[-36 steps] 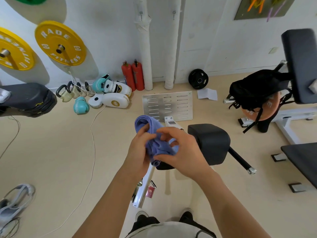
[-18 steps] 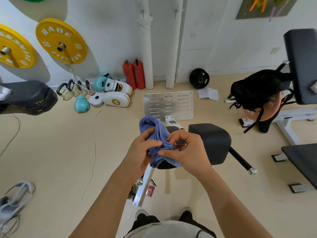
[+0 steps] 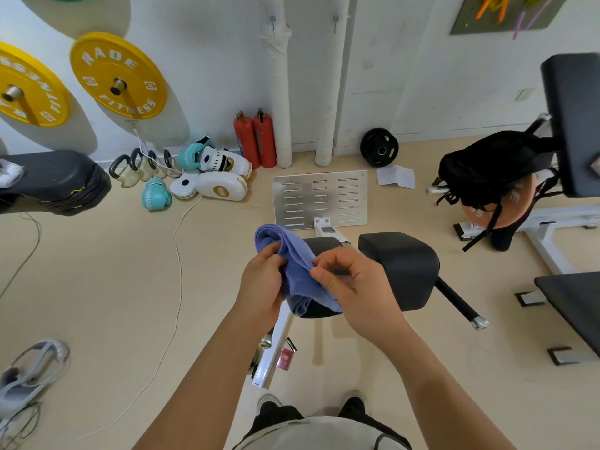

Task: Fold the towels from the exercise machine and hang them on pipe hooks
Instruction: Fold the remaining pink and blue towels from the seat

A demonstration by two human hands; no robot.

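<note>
A blue towel [image 3: 293, 254], bunched and partly folded, is held in front of me above the black pads of the exercise machine [image 3: 402, 271]. My left hand [image 3: 263, 284] grips its left side with the thumb on top. My right hand [image 3: 350, 280] pinches its right edge between thumb and forefinger. Two white wrapped pipes [image 3: 279, 92] run up the far wall, each with a small hook [image 3: 272, 19] near the top. The towel's lower end hangs between my hands.
Two red fire extinguishers [image 3: 255, 141], boxing gloves and pads [image 3: 211, 177] and kettlebells lie by the wall. A slotted metal plate [image 3: 321, 198] lies on the floor. A black backpack [image 3: 487, 170] hangs on a bench at right. Yellow weight plates [image 3: 118, 76] are mounted on the left wall.
The towel has been drawn out a little flatter between my hands. My right hand has shifted right, from lying over the bunched cloth to pinching its edge.
</note>
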